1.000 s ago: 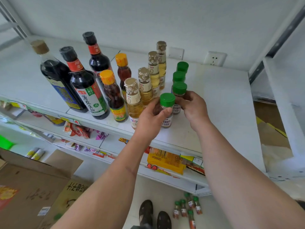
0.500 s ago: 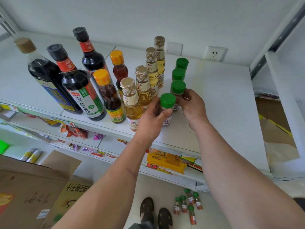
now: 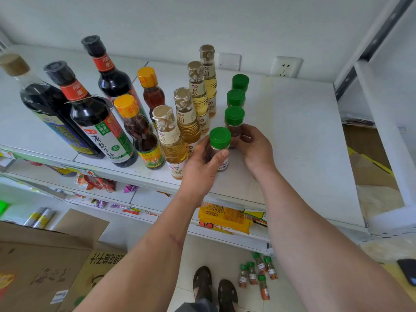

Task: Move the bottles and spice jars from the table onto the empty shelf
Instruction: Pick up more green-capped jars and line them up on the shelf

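Note:
On the white shelf [image 3: 304, 136] stand dark soy sauce bottles [image 3: 96, 118], orange-capped oil bottles [image 3: 139, 131], several pale vinegar bottles [image 3: 193, 102] and a row of green-capped spice jars [image 3: 239, 83]. My left hand [image 3: 202, 163] is wrapped around the front spice jar [image 3: 219, 140], which stands near the shelf's front edge. My right hand [image 3: 254, 147] grips the jar behind it [image 3: 234, 118] from the right side. Both jars are upright.
Several more green-capped spice jars [image 3: 258, 273] lie on the floor by my feet [image 3: 213, 287]. Cardboard boxes [image 3: 45, 262] sit at the lower left. Lower shelves hold packaged goods [image 3: 222, 217]. A wall socket [image 3: 286, 66] is behind the shelf, and a white upright [image 3: 382, 122] bounds its right end.
Both hands hold the same two jars with little movement; the view has shifted a little, so the shelf contents sit slightly lower and left in frame.

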